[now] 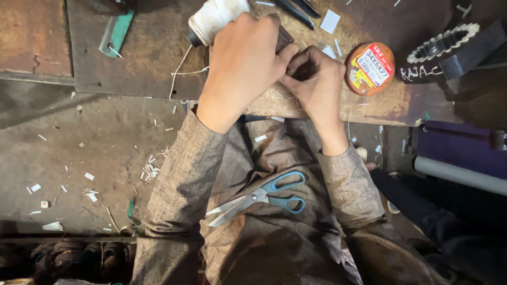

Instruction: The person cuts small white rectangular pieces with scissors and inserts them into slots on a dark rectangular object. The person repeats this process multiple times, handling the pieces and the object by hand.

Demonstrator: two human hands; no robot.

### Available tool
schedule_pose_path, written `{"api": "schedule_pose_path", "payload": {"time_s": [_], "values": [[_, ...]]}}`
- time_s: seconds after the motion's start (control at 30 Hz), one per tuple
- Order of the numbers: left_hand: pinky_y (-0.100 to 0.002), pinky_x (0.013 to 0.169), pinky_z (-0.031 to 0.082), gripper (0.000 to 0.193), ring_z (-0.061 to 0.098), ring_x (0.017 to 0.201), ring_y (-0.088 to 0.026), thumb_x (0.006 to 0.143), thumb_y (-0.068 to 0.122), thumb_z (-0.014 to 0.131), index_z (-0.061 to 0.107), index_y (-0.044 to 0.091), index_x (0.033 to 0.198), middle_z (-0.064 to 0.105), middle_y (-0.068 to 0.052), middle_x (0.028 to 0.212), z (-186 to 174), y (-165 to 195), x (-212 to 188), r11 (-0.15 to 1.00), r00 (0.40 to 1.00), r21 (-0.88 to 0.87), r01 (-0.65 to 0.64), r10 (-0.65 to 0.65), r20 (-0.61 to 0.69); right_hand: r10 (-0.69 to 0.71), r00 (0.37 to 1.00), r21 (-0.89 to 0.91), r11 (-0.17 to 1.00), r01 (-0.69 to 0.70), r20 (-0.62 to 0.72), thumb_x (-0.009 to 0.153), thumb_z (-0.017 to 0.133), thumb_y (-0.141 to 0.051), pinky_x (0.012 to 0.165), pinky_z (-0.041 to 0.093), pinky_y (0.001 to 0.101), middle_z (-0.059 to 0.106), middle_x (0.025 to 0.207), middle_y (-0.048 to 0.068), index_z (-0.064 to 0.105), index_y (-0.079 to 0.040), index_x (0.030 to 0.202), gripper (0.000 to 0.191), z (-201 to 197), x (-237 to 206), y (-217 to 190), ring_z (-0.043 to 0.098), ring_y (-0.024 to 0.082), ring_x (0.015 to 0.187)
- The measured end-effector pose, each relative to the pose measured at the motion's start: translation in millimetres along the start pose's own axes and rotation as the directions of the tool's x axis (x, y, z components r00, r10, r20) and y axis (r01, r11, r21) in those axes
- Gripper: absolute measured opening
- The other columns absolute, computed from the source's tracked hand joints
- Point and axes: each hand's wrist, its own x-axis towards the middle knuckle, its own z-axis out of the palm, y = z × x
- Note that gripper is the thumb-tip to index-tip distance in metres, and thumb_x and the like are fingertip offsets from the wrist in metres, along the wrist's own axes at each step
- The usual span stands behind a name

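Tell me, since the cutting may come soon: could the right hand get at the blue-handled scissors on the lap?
Probably yes. The scissors lie uncovered on the lap, just below the right hand, with nothing on them. That hand is busy on a small dark piece at the workbench edge.

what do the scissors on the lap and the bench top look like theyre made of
Scissors: bare, shiny metal blades with blue handles, probably plastic judging by the smooth, even colour. Bench top: looks like dull, rust-brown steel plate, stained and scratched, though worn wood can't be ruled out.
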Motion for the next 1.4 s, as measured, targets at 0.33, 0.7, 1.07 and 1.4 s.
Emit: {"api": "schedule_pose_path", "payload": {"time_s": [0.33, 0.7, 1.07, 1.4], "values": [[-0.049, 0.065, 0.055, 0.032, 0.068, 0.072, -0.043, 0.084, 0.032, 0.084, 0.075, 0.005, 0.098, 0.07, -0.021, 0.074, -21.9, 20.1, -16.7, 0.991, 0.997, -0.106, 0.075, -0.072, 0.036, -0.114, 0.994, -0.031, 0.993, 0.114, 0.001, 0.072, 0.094, -0.009, 0.07, 0.057, 0.031, 0.074, 0.09, 0.01, 0.064, -0.001, 0.097, 0.04, -13.4, -8.2, -10.9, 0.072, 0.018, 0.077], [-0.046, 0.066, 0.054, 0.03, 0.069, 0.074, -0.04, 0.09, 0.037, 0.081, 0.077, 0.01, 0.104, 0.071, -0.017, 0.076, -39.0, 9.0, -10.6, 0.975, 0.987, -0.223, -0.026, 0.059, 0.146, -0.089, 0.954, 0.006, 0.996, 0.091, 0.287, 0.078, 0.091, -0.016, 0.077, 0.058, 0.0357, 0.075, 0.101, 0.016, 0.067, -0.006, 0.122, 0.051, -28.8, 9.9, -10.6, 0.075, 0.032, 0.09], [-0.044, 0.067, 0.056, 0.033, 0.07, 0.072, -0.037, 0.092, 0.037, 0.083, 0.076, 0.009, 0.107, 0.071, -0.015, 0.077, -26.5, -3.7, -0.1, 0.981, 0.989, -0.195, 0.004, 0.025, 0.145, -0.055, 0.975, 0.094, 0.995, 0.036, 0.213, 0.079, 0.092, -0.017, 0.082, 0.059, 0.0339, 0.075, 0.107, 0.017, 0.067, -0.002, 0.127, 0.056, -11.4, 9.1, 9.4, 0.077, 0.028, 0.093], [-0.043, 0.07, 0.057, 0.03, 0.072, 0.078, -0.036, 0.094, 0.034, 0.083, 0.076, 0.008, 0.108, 0.076, -0.013, 0.088, -22.4, 8.9, -6.3, 0.983, 0.998, -0.185, -0.008, 0.021, 0.065, -0.2, 0.962, 0.111, 0.977, 0.182, 0.186, 0.077, 0.092, -0.012, 0.084, 0.058, 0.0339, 0.075, 0.112, 0.016, 0.066, -0.001, 0.128, 0.058, -21.1, 9.7, 9.2, 0.074, 0.026, 0.096]]}}
